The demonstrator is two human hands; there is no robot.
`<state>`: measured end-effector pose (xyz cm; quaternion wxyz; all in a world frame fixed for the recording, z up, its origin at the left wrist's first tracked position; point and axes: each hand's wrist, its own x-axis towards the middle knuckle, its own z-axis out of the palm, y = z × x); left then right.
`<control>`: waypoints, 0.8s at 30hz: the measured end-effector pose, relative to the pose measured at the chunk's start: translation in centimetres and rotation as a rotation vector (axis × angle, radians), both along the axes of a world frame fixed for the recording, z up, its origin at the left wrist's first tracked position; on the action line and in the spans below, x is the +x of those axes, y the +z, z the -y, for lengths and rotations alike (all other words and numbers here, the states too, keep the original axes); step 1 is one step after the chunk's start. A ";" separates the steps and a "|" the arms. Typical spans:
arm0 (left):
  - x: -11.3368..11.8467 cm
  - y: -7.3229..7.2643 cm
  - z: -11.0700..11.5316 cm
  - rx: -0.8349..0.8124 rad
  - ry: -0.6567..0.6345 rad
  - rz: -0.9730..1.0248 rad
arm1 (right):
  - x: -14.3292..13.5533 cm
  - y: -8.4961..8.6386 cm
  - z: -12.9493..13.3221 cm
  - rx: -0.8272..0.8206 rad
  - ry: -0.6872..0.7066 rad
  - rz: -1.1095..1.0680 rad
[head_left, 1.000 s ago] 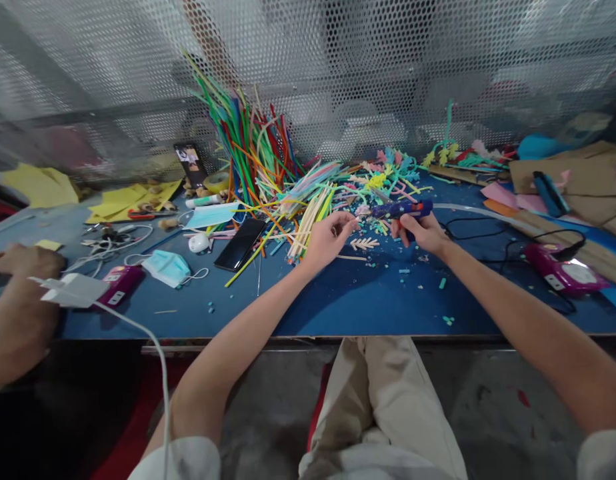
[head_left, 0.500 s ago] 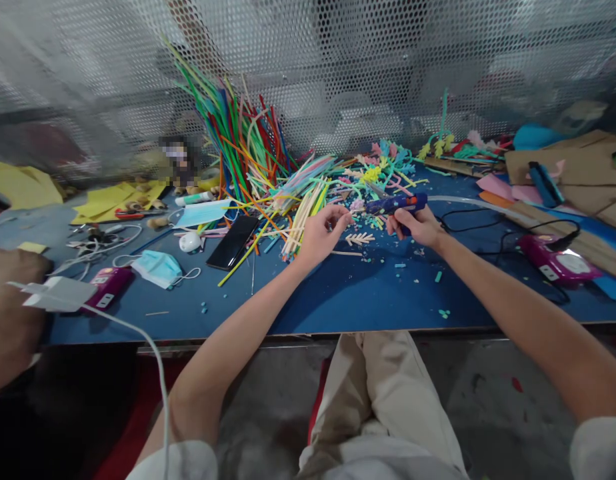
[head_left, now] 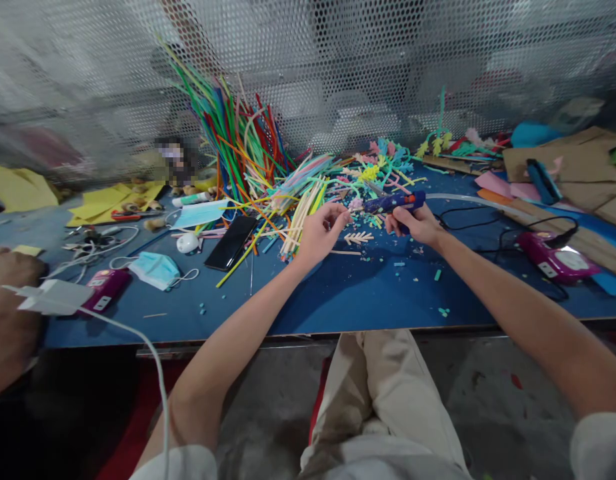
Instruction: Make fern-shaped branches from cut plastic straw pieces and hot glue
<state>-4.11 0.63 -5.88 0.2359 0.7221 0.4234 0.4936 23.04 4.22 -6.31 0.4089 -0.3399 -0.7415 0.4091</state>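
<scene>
At the blue counter, the person's right hand holds a dark blue glue gun, with fingers wrapped around its handle and its nozzle pointing toward nine o'clock. From the back of the gun, a long clear stick goes out toward three o'clock. The left hand is near the nozzle, with thumb and fingertips drawn together beside a small pink piece; whether the fingers grip this piece, I cannot tell. At three o'clock from the left hand, a cream leaf-shaped piece lies on the counter. At eleven o'clock, just beyond this hand, there is a bundle of cream pipe cleaners, and farther, between ten and eleven o'clock, a tall bunch of coloured pipe cleaners stands leaning. At nine o'clock from the left hand lies a black phone, and beyond it, a little below nine, a blue face mask. Between three and four o'clock from the right hand, there is a purple power box. Another person's arm shows at the far left edge.
</scene>
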 end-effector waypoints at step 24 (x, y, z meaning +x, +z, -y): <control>0.1 -0.5 -0.3 0.016 -0.054 -0.114 | 3.9 -0.2 -4.5 0.245 -0.626 0.485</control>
